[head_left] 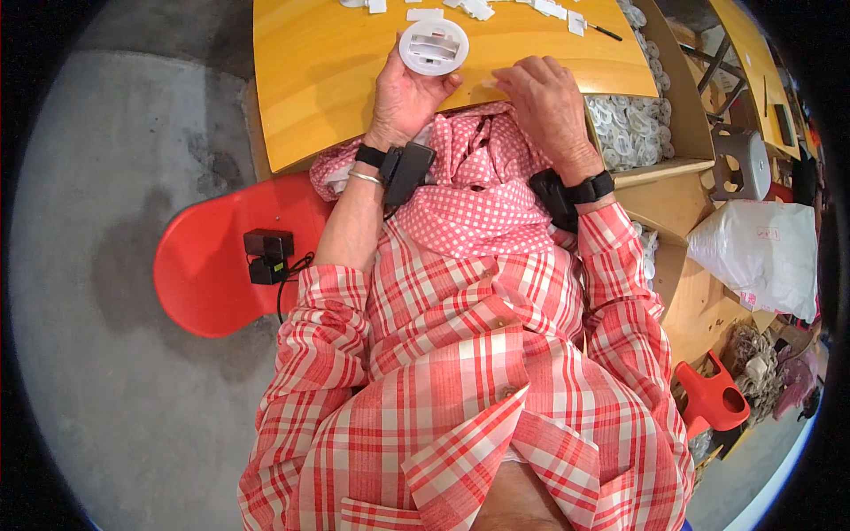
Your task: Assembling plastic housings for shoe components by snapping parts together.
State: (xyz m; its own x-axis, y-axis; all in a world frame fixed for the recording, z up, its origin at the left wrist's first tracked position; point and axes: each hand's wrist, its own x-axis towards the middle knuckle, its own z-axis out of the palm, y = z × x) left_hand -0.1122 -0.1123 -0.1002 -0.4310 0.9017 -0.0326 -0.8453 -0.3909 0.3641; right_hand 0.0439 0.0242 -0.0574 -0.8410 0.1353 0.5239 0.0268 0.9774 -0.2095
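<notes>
Plainly one disc (434, 48) (left hand (404, 101))

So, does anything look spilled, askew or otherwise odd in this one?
Mildly: a boxy black device with a thin black cable sits on the red plastic seat, oddly parked where someone might sit. A dark patch on the grey floor could be damp or shadow. The round white plastic part in the left hand shows no clear damage.
</notes>
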